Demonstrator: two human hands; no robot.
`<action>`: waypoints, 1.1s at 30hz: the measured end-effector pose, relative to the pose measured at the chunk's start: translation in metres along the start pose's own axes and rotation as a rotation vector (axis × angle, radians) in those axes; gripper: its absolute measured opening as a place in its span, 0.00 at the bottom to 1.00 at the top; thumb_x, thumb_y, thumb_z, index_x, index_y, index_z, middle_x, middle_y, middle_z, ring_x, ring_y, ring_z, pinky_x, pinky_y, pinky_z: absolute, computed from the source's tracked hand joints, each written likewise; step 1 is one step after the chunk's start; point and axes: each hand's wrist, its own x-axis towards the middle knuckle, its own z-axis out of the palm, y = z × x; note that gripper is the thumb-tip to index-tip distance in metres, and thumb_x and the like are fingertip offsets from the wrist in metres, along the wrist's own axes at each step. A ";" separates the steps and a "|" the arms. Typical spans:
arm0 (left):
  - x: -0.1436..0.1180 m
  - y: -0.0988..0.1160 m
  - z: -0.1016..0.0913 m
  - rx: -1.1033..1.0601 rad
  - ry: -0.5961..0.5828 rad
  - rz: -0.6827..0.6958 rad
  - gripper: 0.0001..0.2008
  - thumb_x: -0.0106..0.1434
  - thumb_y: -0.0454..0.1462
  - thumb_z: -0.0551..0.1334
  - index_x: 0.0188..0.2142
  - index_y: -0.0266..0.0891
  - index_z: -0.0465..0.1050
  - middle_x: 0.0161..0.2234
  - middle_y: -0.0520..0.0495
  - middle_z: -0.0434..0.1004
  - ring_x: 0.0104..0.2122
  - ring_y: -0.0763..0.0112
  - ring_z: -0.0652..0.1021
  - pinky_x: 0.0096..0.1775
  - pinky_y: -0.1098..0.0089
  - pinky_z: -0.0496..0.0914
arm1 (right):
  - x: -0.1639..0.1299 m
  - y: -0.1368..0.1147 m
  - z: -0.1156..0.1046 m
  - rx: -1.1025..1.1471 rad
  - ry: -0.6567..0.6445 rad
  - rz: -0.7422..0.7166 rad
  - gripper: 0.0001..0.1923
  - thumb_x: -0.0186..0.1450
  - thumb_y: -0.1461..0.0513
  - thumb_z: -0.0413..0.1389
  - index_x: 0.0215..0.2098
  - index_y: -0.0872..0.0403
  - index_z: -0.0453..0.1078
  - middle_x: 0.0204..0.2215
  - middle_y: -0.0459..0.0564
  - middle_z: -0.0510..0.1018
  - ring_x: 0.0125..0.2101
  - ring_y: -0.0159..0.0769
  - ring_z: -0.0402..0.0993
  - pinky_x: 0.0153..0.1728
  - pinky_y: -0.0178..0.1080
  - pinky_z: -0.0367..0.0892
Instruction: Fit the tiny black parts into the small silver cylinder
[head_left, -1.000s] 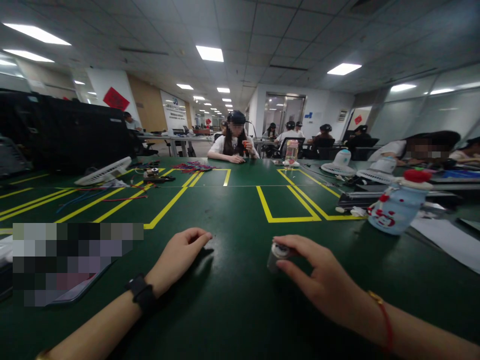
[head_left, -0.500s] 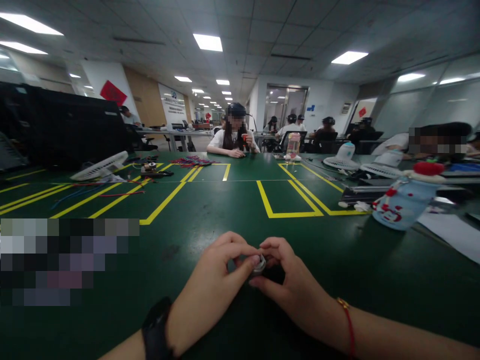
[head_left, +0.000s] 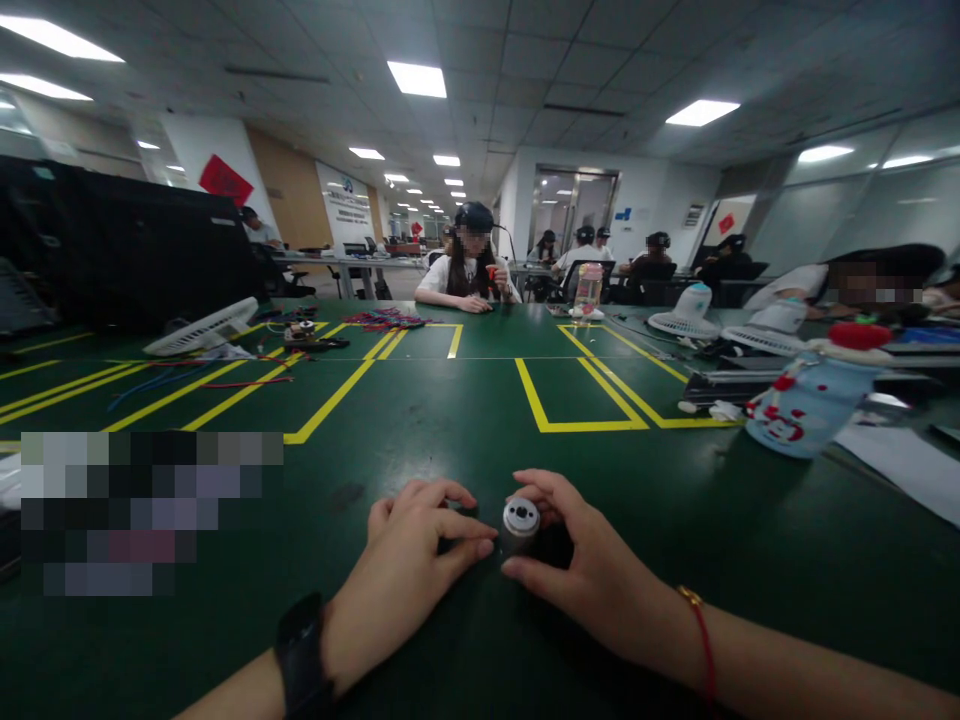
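Observation:
A small upright metal cylinder (head_left: 520,518) stands on the green table in front of me. Its bright silver top face has a few dark holes, and its side is darker grey. My right hand (head_left: 581,545) curves round it from the right, thumb at the near side and fingers behind. A red cord bracelet circles that wrist. My left hand (head_left: 420,545), with a black band on the wrist, is just left of the cylinder. Its fingers are loosely bent and apart, with thumb and index tips close to the metal side. I see nothing between them.
Yellow tape lines (head_left: 592,427) mark the green table. A blue bottle (head_left: 795,405) with a red top stands right, near white fans (head_left: 686,312). Red and blue wires (head_left: 386,318) lie back left, beside another fan (head_left: 202,328). A person (head_left: 469,275) sits opposite.
My left hand has moved left, off the cylinder's top, and its fingers have loosened. The silver top face is now uncovered. My right hand stays in nearly the same place.

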 end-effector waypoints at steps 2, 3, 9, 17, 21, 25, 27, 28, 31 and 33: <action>0.000 -0.002 -0.003 -0.056 -0.028 0.026 0.09 0.59 0.47 0.61 0.38 0.61 0.78 0.47 0.51 0.74 0.48 0.51 0.68 0.47 0.51 0.57 | 0.000 -0.001 -0.001 -0.043 -0.019 -0.001 0.32 0.57 0.59 0.59 0.58 0.48 0.56 0.52 0.48 0.67 0.51 0.32 0.65 0.54 0.40 0.62; 0.001 -0.003 -0.006 -0.112 -0.036 0.040 0.10 0.59 0.47 0.61 0.40 0.60 0.78 0.46 0.50 0.74 0.48 0.53 0.69 0.47 0.53 0.58 | 0.000 -0.002 -0.004 -0.064 -0.023 0.000 0.30 0.58 0.58 0.58 0.57 0.47 0.57 0.52 0.48 0.67 0.51 0.32 0.65 0.54 0.40 0.62; 0.006 -0.024 -0.038 -0.380 0.170 -0.134 0.17 0.61 0.50 0.56 0.40 0.45 0.78 0.39 0.48 0.78 0.40 0.59 0.74 0.41 0.65 0.65 | -0.014 0.025 -0.063 -0.379 0.154 0.026 0.25 0.60 0.54 0.55 0.54 0.49 0.60 0.48 0.49 0.70 0.46 0.33 0.69 0.49 0.39 0.66; 0.016 -0.048 -0.036 -0.458 0.336 -0.349 0.21 0.60 0.52 0.55 0.37 0.38 0.76 0.32 0.47 0.77 0.33 0.62 0.74 0.34 0.67 0.64 | -0.084 0.108 -0.189 -0.770 0.510 0.474 0.27 0.57 0.45 0.54 0.48 0.50 0.62 0.41 0.58 0.73 0.33 0.42 0.75 0.30 0.40 0.69; 0.016 -0.047 -0.031 -0.487 0.352 -0.358 0.20 0.60 0.51 0.56 0.37 0.38 0.76 0.33 0.47 0.77 0.33 0.63 0.73 0.35 0.67 0.64 | -0.098 0.116 -0.209 -0.865 0.510 0.570 0.31 0.55 0.41 0.52 0.50 0.50 0.61 0.44 0.61 0.72 0.39 0.48 0.74 0.34 0.43 0.69; 0.016 -0.047 -0.031 -0.503 0.356 -0.360 0.19 0.59 0.50 0.56 0.36 0.39 0.76 0.33 0.47 0.77 0.34 0.63 0.73 0.36 0.67 0.63 | -0.070 0.083 -0.164 -1.152 0.607 0.093 0.36 0.56 0.43 0.53 0.56 0.54 0.57 0.54 0.62 0.64 0.55 0.56 0.59 0.51 0.54 0.56; 0.017 -0.047 -0.031 -0.508 0.352 -0.361 0.19 0.60 0.50 0.57 0.36 0.39 0.77 0.33 0.47 0.77 0.34 0.63 0.73 0.36 0.67 0.63 | -0.047 0.056 -0.118 -1.040 0.409 -0.176 0.29 0.58 0.47 0.54 0.54 0.48 0.60 0.54 0.53 0.64 0.54 0.48 0.59 0.53 0.52 0.53; 0.017 -0.048 -0.031 -0.511 0.349 -0.363 0.19 0.60 0.51 0.56 0.36 0.39 0.76 0.34 0.47 0.77 0.34 0.62 0.73 0.36 0.67 0.63 | -0.035 0.042 -0.093 -0.950 0.281 -0.214 0.24 0.61 0.49 0.53 0.54 0.45 0.60 0.54 0.49 0.65 0.54 0.44 0.60 0.52 0.50 0.53; 0.017 -0.051 -0.031 -0.517 0.338 -0.371 0.20 0.60 0.51 0.56 0.37 0.39 0.76 0.33 0.47 0.77 0.34 0.62 0.73 0.35 0.66 0.63 | -0.001 0.007 -0.024 -0.673 0.008 -0.196 0.22 0.63 0.50 0.52 0.54 0.40 0.61 0.51 0.44 0.68 0.50 0.37 0.61 0.48 0.45 0.55; 0.017 -0.054 -0.031 -0.520 0.334 -0.376 0.20 0.59 0.52 0.56 0.37 0.39 0.76 0.33 0.47 0.76 0.34 0.62 0.73 0.35 0.67 0.64 | 0.015 -0.005 0.003 -0.569 -0.071 -0.189 0.15 0.63 0.50 0.52 0.47 0.39 0.67 0.45 0.42 0.72 0.46 0.35 0.63 0.46 0.43 0.55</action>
